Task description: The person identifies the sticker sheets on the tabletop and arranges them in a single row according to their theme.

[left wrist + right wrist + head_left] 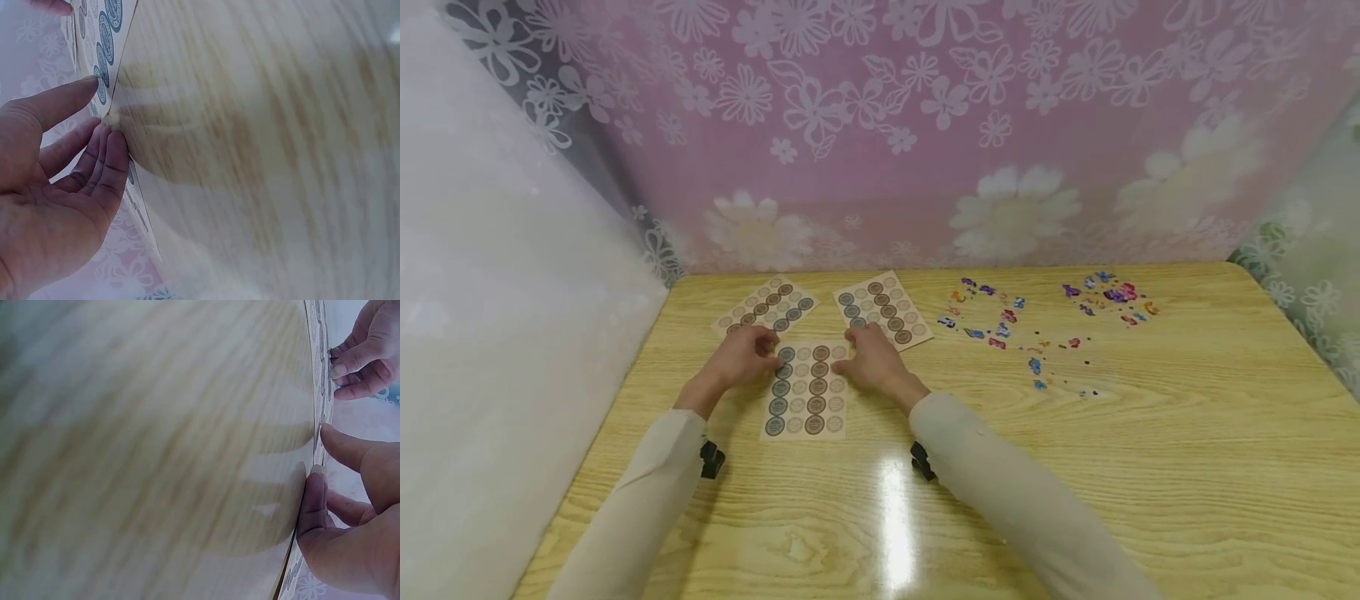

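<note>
A tan sticker sheet (806, 393) printed with columns of blue, brown and pale round labels lies on the table between the two hands. My left hand (737, 364) pinches its left edge near the upper corner; in the left wrist view the thumb (84, 89) is on the printed face and the fingers are at the edge. On the opposite edge, my right hand (874, 360) grips likewise, its thumb (340, 445) on the sheet in the right wrist view. Behind the hands lie a second sheet (767, 305) at the left and a third (883, 304) at the right, both turned askew.
Small shiny colourful pieces form a loose ring (1002, 330) right of the sheets. Another cluster (1116, 293) lies farther right, with scattered bits (1036, 367) in front. A pink floral curtain (880, 183) hangs along the back edge of the wooden table (1075, 500).
</note>
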Demonstrator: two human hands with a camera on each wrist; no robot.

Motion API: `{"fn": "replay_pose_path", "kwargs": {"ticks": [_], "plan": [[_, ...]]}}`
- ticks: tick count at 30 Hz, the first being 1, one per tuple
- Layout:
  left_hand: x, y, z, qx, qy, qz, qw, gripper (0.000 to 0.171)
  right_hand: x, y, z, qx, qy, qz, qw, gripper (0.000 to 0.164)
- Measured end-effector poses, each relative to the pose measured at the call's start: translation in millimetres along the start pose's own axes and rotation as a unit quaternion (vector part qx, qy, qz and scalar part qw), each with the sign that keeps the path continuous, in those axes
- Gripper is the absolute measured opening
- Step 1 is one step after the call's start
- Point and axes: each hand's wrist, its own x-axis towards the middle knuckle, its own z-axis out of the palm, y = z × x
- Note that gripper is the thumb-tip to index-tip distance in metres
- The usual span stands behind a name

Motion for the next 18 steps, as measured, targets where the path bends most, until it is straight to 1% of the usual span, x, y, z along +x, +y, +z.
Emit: {"fn": "replay_pose_path", "kwargs": {"ticks": [5,10,18], "plan": [[-2.6,1.2,-0.3,-0.02,0.005,-0.007,0.9998,0.036,-0.2,-1.0,-1.1,0.017,-0.002,0.002,1.0,0.058],[-3.9,1.9,0.8,-0.028,0.016,-0.008,0.9995,0.036,0.1,-0.2,-1.5,0.022,-0.004,0.003,1.0,0.053],[-7.0,2.9,3.1,-0.036,0.03,0.005,0.9989,0.036,-1.4,-1.2,-1.3,0.033,-0.003,0.012,0.999,0.049]]}}
